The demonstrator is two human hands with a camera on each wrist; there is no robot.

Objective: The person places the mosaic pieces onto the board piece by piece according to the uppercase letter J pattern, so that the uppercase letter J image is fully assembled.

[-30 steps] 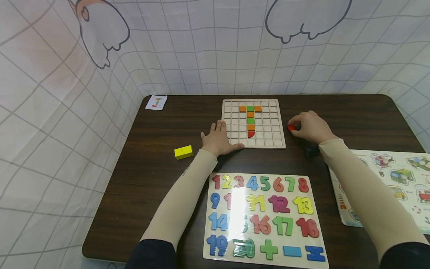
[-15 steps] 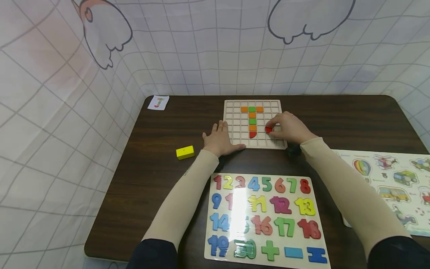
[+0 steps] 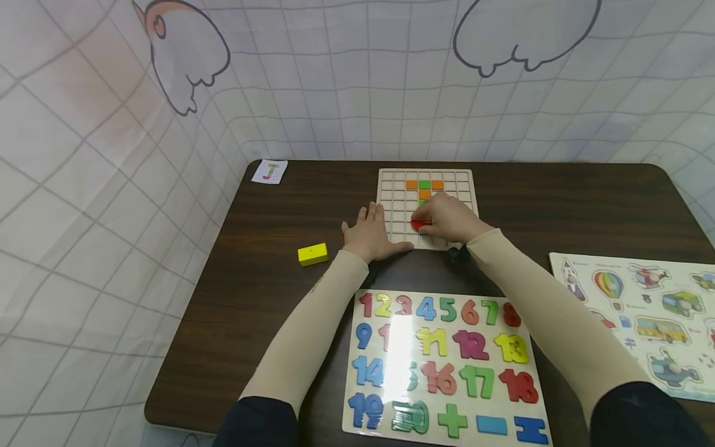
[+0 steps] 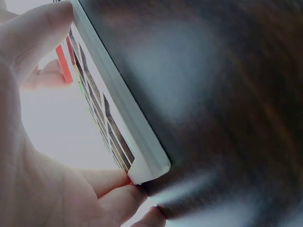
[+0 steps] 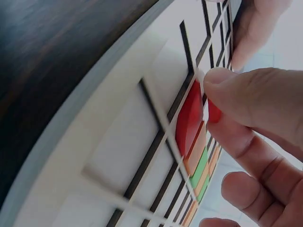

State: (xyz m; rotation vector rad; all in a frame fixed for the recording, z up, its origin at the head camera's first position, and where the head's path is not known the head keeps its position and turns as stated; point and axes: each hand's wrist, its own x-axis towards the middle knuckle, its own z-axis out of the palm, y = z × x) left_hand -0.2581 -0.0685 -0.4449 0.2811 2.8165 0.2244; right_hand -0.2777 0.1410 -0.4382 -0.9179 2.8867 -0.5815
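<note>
A pale wooden grid board (image 3: 398,214) lies near the table's far side, with orange and green square tiles (image 3: 424,184) set in a T-like pattern. My left hand (image 3: 368,234) rests at its near left corner, fingers spread along the left edge and thumb on the front edge. Over the board, my right hand (image 3: 451,218) pinches a small red tile (image 5: 214,112) between thumb and finger. Just beside it in the right wrist view, a rounded red tile (image 5: 190,120) sits in a cell under the orange one. In the head view, the right hand covers the lower tiles.
A yellow block (image 3: 313,254) lies left of the left hand. The card with a coloured J (image 3: 270,172) is at the far left corner. A number puzzle (image 3: 447,366) fills the near middle, under the right forearm, and a vehicle puzzle (image 3: 631,310) lies at right.
My right hand has carried the red tile leftward from the table right of the board to over the board's lower middle. The left hand has stayed at the board's corner.
</note>
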